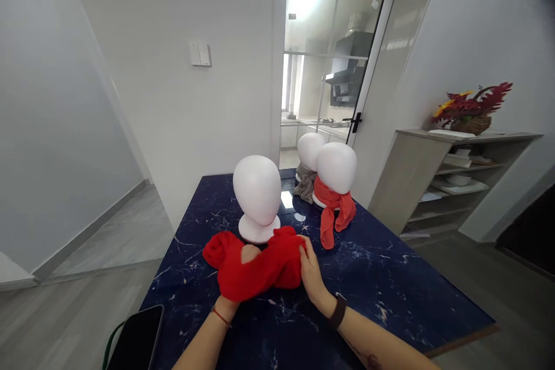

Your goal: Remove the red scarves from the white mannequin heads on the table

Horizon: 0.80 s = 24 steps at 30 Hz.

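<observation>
A bright red scarf [260, 277] lies bunched across the front of the dark blue marbled table [347, 300], just before a bare white mannequin head [257, 191]. My left hand [250, 253] is mostly covered by the draped cloth, with only a small part showing through; it appears closed on the scarf. At the scarf's right end, the fingers of my right hand [310, 269] are curled over the fabric and grip it. A rolled bunch of the same cloth sits left of the mannequin's base. The mannequin stands upright, touched by neither hand.
Further back stand two more mannequin heads, one wearing a coral scarf [333, 202], the other a grey-brown scarf [306, 182]. A phone [136, 338] lies at the near left table edge. Beyond are a glass door [329, 52] and a shelf unit [390, 185] holding a flower basket [470, 123].
</observation>
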{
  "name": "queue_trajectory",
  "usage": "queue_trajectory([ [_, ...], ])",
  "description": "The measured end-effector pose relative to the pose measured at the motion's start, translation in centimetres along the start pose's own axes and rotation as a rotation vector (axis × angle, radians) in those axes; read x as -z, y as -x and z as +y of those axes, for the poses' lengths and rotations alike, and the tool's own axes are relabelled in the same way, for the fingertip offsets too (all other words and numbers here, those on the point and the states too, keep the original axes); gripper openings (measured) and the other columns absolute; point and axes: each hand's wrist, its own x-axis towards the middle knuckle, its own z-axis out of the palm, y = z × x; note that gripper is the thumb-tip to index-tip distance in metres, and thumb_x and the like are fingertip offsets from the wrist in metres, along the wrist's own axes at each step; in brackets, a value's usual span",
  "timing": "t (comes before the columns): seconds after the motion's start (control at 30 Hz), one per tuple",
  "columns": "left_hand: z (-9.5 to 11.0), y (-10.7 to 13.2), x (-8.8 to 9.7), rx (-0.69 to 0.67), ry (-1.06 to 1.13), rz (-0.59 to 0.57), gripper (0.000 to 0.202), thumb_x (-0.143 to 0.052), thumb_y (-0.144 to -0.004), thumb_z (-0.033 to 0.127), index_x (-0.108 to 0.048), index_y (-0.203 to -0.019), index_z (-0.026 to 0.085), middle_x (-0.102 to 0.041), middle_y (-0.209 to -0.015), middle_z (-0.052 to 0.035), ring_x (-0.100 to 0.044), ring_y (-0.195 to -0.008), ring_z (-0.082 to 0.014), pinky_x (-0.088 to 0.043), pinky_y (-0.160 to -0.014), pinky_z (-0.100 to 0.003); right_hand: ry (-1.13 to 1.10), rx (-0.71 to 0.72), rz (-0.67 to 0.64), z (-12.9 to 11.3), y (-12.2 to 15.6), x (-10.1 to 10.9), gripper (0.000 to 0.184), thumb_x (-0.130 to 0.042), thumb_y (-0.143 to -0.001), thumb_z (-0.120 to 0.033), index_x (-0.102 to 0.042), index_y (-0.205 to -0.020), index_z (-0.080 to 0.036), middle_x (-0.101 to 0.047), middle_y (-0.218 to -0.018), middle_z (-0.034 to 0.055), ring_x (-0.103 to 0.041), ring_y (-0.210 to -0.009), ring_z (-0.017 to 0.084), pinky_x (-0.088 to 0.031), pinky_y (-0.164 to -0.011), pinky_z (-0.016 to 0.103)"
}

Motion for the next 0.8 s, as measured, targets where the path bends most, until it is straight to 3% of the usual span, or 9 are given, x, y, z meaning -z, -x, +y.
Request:
queue_trajectory([
  [0.07,1.6,0.7,-0.3,-0.128,0.069,-0.07,0.023,-0.047,-0.081,0.028,-0.067,-0.074,0.019,-0.065,-0.077,-0.009,-0.061,-0.081,-0.0229,-0.047,-0.082,-0.039,0.04,0.088,-0.218,-0.8,0.8,-0.2,0.036,-0.038,-0.09,-0.047,-0.048,-0.117,-0.024,-0.052,-0.121,0.0076,-0.05,-0.113,0.02,-0.035,-0.101,0.037],
  [0.13,2.4,1.3,-1.1,-0.227,0.175,-0.165,0.026,-0.043,-0.083,0.025,-0.067,-0.092,0.021,-0.067,-0.094,-0.0076,-0.06,-0.092,-0.0213,-0.046,-0.089,-0.037,0.088,0.188,-0.42,-1.3,1.5,-0.4,0.056,-0.056,-0.079,-0.052,-0.044,-0.126,-0.025,-0.044,-0.133,0.0092,-0.041,-0.124,0.024,-0.03,-0.106,0.04],
  [0.2,2.4,1.5,-2.0,-0.202,0.226,-0.255,0.032,-0.044,-0.08,0.021,-0.066,-0.103,0.023,-0.066,-0.106,-0.0069,-0.059,-0.098,-0.0214,-0.045,-0.092,-0.037,0.174,0.247,-0.54,-1.5,2.1,-0.6,0.085,-0.075,-0.059,-0.052,-0.04,-0.132,-0.026,-0.033,-0.141,0.0105,-0.031,-0.131,0.029,-0.025,-0.109,0.043],
  [0.27,2.0,1.5,-2.6,-0.114,0.228,-0.302,0.036,-0.045,-0.076,0.018,-0.065,-0.106,0.022,-0.065,-0.111,-0.0085,-0.058,-0.1,-0.0226,-0.045,-0.093,-0.038,0.263,0.255,-0.579,-1.5,2.3,-0.7,0.096,-0.083,-0.047,-0.046,-0.042,-0.132,-0.028,-0.029,-0.142,0.0102,-0.029,-0.132,0.03,-0.024,-0.11,0.044],
  [0.37,1.8,1.3,-2.8,-0.04,0.285,-0.335,0.027,-0.046,-0.076,0.018,-0.068,-0.091,0.02,-0.069,-0.094,-0.008,-0.062,-0.088,-0.0208,-0.05,-0.082,-0.036,0.298,0.274,-0.568,-1.5,1.9,-0.7,0.077,-0.081,-0.055,-0.032,-0.049,-0.125,-0.028,-0.037,-0.137,0.0086,-0.039,-0.126,0.026,-0.03,-0.107,0.041],
  [0.5,2.8,1.0,-2.1,-0.06,0.519,-0.349,0.019,-0.047,-0.077,0.02,-0.066,-0.074,0.019,-0.069,-0.077,-0.004,-0.062,-0.074,-0.0161,-0.051,-0.07,-0.028,0.271,0.297,-0.501,-1.7,0.9,-0.2,0.042,-0.062,-0.067,-0.01,-0.059,-0.106,-0.025,-0.056,-0.111,0.0053,-0.056,-0.1,0.019,-0.044,-0.091,0.034],
  [0.63,3.3,0.2,-2.1,-0.145,0.556,-0.299,0.021,-0.047,-0.08,0.023,-0.067,-0.088,0.02,-0.07,-0.09,-0.0052,-0.063,-0.084,-0.0167,-0.051,-0.08,-0.029,0.264,0.277,-0.426,-2.4,-0.1,0.6,0.03,-0.053,-0.069,-0.007,-0.063,-0.092,-0.022,-0.061,-0.096,0.0035,-0.058,-0.088,0.018,-0.046,-0.082,0.031],
  [0.8,2.7,-0.3,-2.4,-0.062,0.253,-0.153,0.03,-0.05,-0.082,0.031,-0.064,-0.108,0.026,-0.067,-0.109,-0.0026,-0.062,-0.097,-0.0183,-0.051,-0.085,-0.032,0.17,0.219,-0.273,-2.6,-1.7,2.3,0.019,-0.053,-0.072,-0.015,-0.064,-0.086,-0.021,-0.065,-0.089,0.0037,-0.059,-0.084,0.02,-0.045,-0.081,0.033],
])
